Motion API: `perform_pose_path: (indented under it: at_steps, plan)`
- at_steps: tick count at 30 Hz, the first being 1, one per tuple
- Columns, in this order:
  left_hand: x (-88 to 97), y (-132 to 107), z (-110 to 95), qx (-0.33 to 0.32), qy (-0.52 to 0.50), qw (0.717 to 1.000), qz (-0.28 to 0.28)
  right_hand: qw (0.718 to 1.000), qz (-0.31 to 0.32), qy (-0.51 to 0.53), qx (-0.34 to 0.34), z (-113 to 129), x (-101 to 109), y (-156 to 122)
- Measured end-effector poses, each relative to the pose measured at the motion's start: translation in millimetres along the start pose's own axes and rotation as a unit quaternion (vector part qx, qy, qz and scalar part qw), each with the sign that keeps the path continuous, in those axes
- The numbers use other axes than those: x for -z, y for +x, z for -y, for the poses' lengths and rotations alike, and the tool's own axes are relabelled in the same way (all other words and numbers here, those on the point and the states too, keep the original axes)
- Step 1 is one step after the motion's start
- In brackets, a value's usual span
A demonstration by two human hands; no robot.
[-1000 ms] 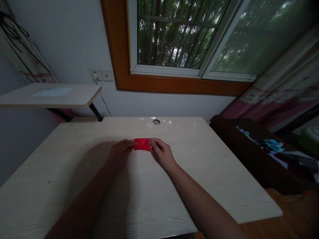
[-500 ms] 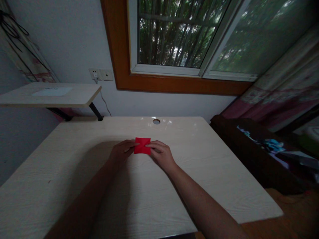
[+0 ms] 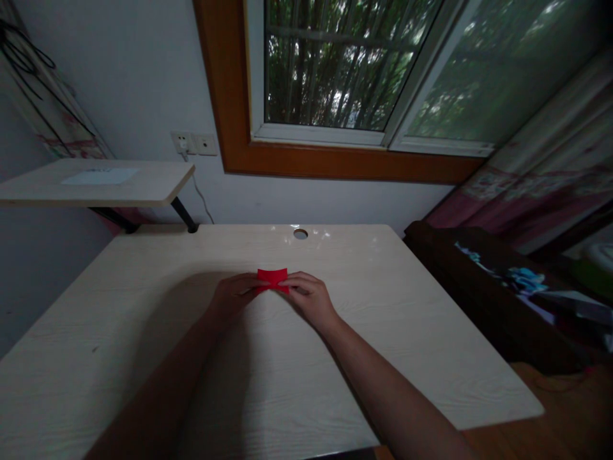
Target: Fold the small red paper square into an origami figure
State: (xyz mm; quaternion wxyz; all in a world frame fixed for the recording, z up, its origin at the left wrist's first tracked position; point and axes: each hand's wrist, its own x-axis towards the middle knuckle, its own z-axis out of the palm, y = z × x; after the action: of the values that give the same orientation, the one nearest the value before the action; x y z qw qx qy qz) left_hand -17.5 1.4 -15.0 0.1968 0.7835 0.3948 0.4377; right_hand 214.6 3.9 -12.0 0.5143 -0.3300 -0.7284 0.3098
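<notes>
A small folded red paper (image 3: 272,278) lies on the pale wooden table (image 3: 143,332) just past the middle. My left hand (image 3: 234,296) pinches its left edge with closed fingers. My right hand (image 3: 310,298) grips its right edge, fingers curled over the paper's near side. Only the far half of the paper shows above my fingertips; the near part is hidden behind them.
A round cable hole (image 3: 300,234) sits near the table's far edge. A raised side shelf (image 3: 96,182) stands at the back left, under wall sockets (image 3: 194,144). A dark piece of furniture with clutter (image 3: 507,287) lies to the right, below a window (image 3: 345,70).
The visible red paper has shrunk from a taller square to a low strip. Both hands' fingertips have closed in over its near edge.
</notes>
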Motion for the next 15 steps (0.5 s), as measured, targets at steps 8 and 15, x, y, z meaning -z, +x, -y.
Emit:
perform_pose_path:
  at_steps: [8, 15]
  plan:
    - [1.3, 2.6, -8.5, -0.005, -0.054, 0.998, -0.012, 0.999, -0.003, 0.029, -0.032, 6.1, -2.2, 1.8]
    - [0.5, 3.1, -10.9, -0.012, -0.052, 0.998, -0.031, 0.998, 0.009, 0.035, -0.045, 5.7, -5.3, 1.3]
